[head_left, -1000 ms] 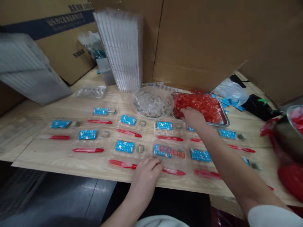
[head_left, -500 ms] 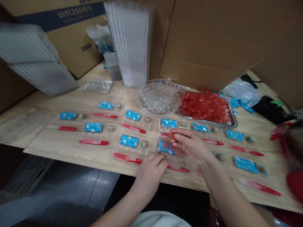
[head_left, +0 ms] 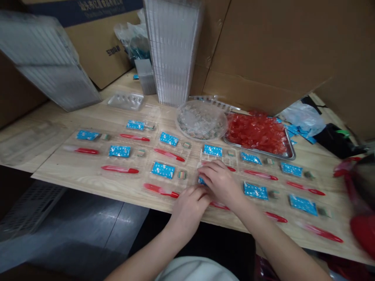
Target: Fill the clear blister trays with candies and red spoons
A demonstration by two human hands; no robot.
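My left hand [head_left: 190,205] rests with curled fingers at the near left edge of a clear plastic tray. Its fingertips meet those of my right hand [head_left: 218,180], which is bent closed over the same tray. Whatever lies between the fingers of either hand is hidden. Under my right hand a corner of a blue patterned packet [head_left: 201,180] shows, with part of a red pen-shaped piece [head_left: 220,205] below it. To the left lies a similar tray with a blue packet [head_left: 163,170], a small striped block [head_left: 182,175] and a red pen-shaped piece [head_left: 160,190].
Several more filled clear trays cover the wooden table [head_left: 88,175]. Behind them stand a round clear tub [head_left: 202,121] of small wrapped blocks and a metal tray [head_left: 290,150] heaped with red pieces [head_left: 256,132]. Tall stacks of clear trays [head_left: 174,50] and cardboard boxes [head_left: 263,50] line the back.
My right hand has moved down and left onto the tray, beside my left hand. The red piece it pinched before is now out of sight. The view has shifted slightly.
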